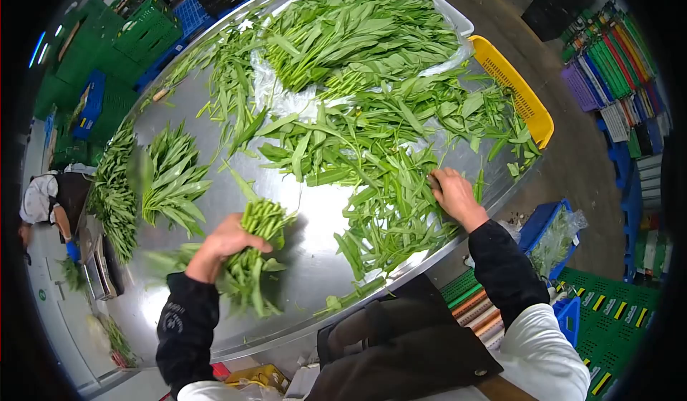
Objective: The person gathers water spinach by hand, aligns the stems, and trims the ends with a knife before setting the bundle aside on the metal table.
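My left hand [232, 240] is wrapped round a bunch of leafy green stems [266, 218], its cut ends facing up and its leaves hanging below, over the metal table [300, 215]. At the right side of a loose pile of greens [393, 208], my right hand [456, 192] touches the leaves with its fingers curled; whatever its fingertips hold is too small to make out. Two sorted bunches lie on the left, one [172, 175] beside the other [114, 186]. A large heap of greens [358, 32] rests on clear plastic at the back.
A yellow basket [515, 89] stands at the table's right edge. A knife-like wooden handle [160, 94] lies at the back left. Another person [44, 199] with a blue glove works beside a scale [100, 268] at the far left. Green crates [147, 32] are stacked behind.
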Demonstrator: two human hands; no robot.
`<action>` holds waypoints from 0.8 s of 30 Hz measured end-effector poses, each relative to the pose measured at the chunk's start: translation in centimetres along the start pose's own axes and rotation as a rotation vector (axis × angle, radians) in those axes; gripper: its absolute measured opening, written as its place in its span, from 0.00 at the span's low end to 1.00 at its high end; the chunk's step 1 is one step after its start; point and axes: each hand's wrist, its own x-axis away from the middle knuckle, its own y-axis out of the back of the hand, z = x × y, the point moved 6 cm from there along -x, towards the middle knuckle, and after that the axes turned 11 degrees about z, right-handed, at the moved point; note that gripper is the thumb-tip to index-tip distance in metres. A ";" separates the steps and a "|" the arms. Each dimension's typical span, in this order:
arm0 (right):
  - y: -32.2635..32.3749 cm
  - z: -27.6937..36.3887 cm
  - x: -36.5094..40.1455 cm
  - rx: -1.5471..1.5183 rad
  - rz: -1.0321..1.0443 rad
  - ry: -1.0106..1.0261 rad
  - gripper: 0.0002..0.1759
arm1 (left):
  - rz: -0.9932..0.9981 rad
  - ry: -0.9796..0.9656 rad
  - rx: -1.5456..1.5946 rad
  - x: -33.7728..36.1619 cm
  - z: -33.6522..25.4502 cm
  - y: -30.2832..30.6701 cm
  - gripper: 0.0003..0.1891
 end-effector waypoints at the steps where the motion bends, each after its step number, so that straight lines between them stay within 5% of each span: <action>1: -0.3 -0.2 0.4 -0.093 0.008 -0.020 0.17 | 0.023 0.040 0.098 -0.6 1.1 -0.5 0.23; 6: -0.4 -3.5 3.3 -0.605 -0.004 -0.321 0.16 | 0.008 -0.231 0.343 2.7 1.6 0.3 0.34; 9: 1.6 -0.1 5.5 -0.953 -0.128 -0.345 0.17 | -0.134 -0.381 0.484 7.2 2.2 2.5 0.36; 11: 1.0 5.4 5.0 -0.913 -0.238 -0.052 0.20 | -0.184 -0.466 0.552 11.0 2.1 3.0 0.34; 14: -3.4 15.7 3.1 -0.958 -0.030 0.192 0.27 | -0.386 -0.571 0.632 16.1 4.3 4.1 0.33; 15: -5.6 19.2 2.5 -1.055 0.141 0.200 0.23 | -0.467 -0.616 0.664 17.8 4.9 4.3 0.34; 19: -10.9 31.3 0.8 -0.577 0.044 0.734 0.13 | -0.536 -0.838 0.868 22.5 8.1 4.4 0.36; 24: -13.7 35.0 -5.5 -0.322 -0.043 0.635 0.09 | -0.469 -0.896 0.897 24.4 10.9 4.8 0.39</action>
